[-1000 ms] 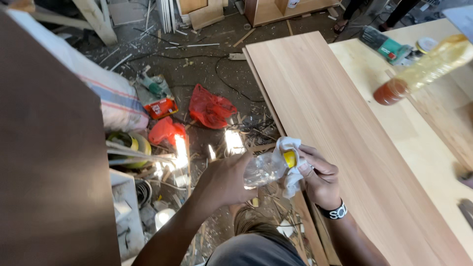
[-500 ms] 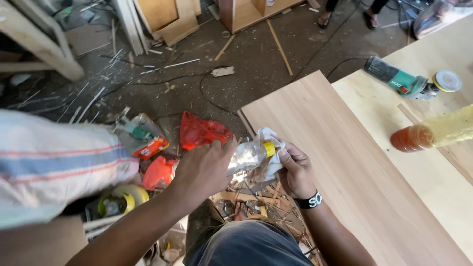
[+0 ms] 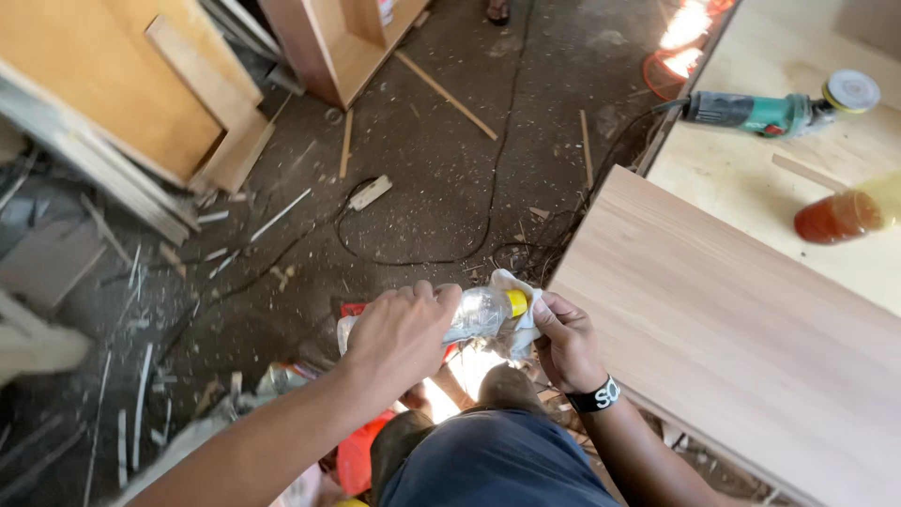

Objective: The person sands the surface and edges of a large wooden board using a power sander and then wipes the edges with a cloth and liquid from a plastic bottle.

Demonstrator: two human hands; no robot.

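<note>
Bottle (image 3: 474, 314), clear with a yellow cap, lies sideways, cap pointing right. Left hand (image 3: 399, 333) wraps tight around it. Right hand (image 3: 563, 343) presses a white cloth (image 3: 516, 324) against the cap.

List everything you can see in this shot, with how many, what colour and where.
plastic bottle: one, clear with a yellow cap, held sideways between both hands
cloth: one, white, bunched at the bottle's cap end
wood panel: one, light brown, on the right
angle grinder: one, green and black, on the pale bench top right
second bottle: one, lying on the bench, orange-brown liquid inside
cable: black, looping over the dirty floor
wood offcuts: several, pale, scattered on the floor
wooden cabinet: one, brown, top centre
wristband: one, black, on the right wrist
left hand: gripping the bottle's body
right hand: holding the cloth by the cap
</note>
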